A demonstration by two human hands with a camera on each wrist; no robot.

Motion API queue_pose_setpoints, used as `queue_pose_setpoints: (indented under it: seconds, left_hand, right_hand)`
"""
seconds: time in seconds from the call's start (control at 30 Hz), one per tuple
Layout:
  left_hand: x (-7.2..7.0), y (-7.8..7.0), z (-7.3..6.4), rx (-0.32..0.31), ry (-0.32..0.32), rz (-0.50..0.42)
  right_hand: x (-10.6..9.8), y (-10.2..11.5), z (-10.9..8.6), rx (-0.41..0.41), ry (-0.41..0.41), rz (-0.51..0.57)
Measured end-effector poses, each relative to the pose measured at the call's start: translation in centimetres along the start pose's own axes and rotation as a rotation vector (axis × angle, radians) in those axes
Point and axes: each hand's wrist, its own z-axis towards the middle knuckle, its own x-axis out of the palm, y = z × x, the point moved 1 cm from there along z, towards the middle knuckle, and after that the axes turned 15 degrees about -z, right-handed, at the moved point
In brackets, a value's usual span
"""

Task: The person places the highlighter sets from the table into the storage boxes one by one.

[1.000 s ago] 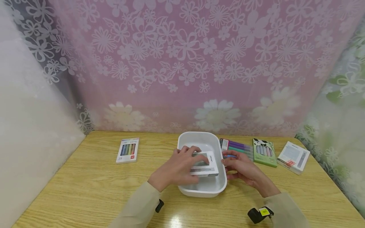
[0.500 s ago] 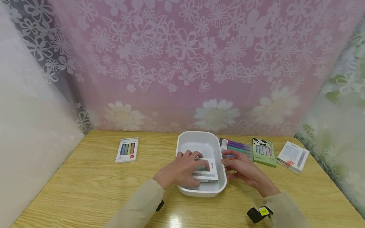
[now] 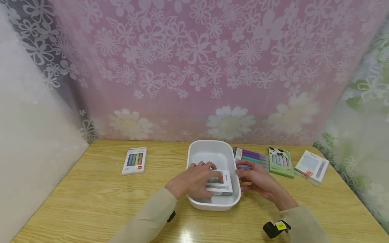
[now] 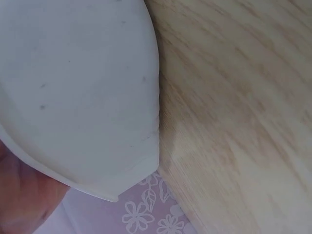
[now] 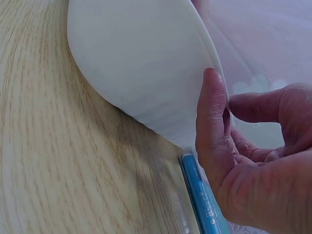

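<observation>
The left hand (image 3: 197, 180) held a white box (image 3: 227, 182) between thumb and fingers in the near half of the white tub (image 3: 212, 158); whether its underside met the floor was hard to tell. Room remained inside toward the tub's far edge. The right hand (image 3: 258, 180) pinched the right rim, with the pen pack (image 3: 253, 156) close outside it. A wide stretch of table (image 3: 91, 195) separated the left wall from a pack of coloured sticks (image 3: 134, 161).

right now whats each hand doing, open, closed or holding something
Left hand: holding the box in the tub.
Right hand: holding the tub, pinching its side.
</observation>
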Motion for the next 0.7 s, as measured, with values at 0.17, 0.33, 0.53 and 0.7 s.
queue_pose_setpoints:
  seconds: [0.17, 0.33, 0.53, 0.7]
  left_hand:
    - [0.04, -0.02, 0.05, -0.016, 0.017, 0.011]
    - [0.05, -0.16, 0.16, -0.030, 0.031, 0.030]
    - [0.13, -0.29, 0.15, -0.036, 0.009, 0.025]
    - [0.00, -0.34, -0.09, 0.020, -0.079, 0.052]
  right_hand:
    - [0.03, -0.04, 0.02, 0.000, -0.004, 0.000]
    - [0.02, 0.05, 0.01, -0.001, -0.003, 0.002]
    - [0.01, -0.06, 0.07, 0.002, -0.009, -0.001]
    - [0.09, -0.15, 0.02, -0.002, -0.008, 0.001]
